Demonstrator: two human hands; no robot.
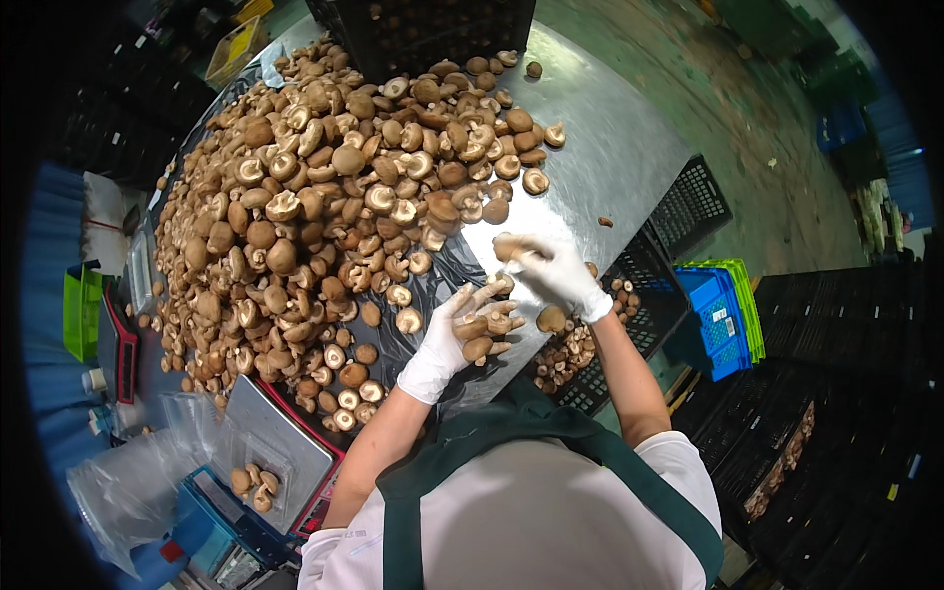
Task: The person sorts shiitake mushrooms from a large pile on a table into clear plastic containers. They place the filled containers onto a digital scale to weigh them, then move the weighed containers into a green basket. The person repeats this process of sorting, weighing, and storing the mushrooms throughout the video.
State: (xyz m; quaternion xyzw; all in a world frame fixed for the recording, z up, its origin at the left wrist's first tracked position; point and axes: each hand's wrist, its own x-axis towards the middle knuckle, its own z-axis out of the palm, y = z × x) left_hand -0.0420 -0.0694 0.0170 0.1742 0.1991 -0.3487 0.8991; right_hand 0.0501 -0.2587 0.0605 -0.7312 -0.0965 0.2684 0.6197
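My gloved left hand (459,328), palm up, cradles several shiitake mushrooms (478,346) between and on its fingers. To the right of it, my gloved right hand (553,269) has one brown shiitake (505,248) at its fingertips, slightly blurred, above the bare metal tabletop. A large heap of shiitake mushrooms (295,199) spreads over the steel table (590,140) and a black plastic sheet (435,276), caps and stems facing all ways. Just below my right hand, a single mushroom (551,319) lies near the table's edge.
A black crate (649,287) with small mushrooms stands below the table edge at right; another black crate (442,33) sits at the heap's far end. At lower left is a scale (284,442) bearing a clear tray of mushrooms (254,485). Blue baskets (712,321) stand at right.
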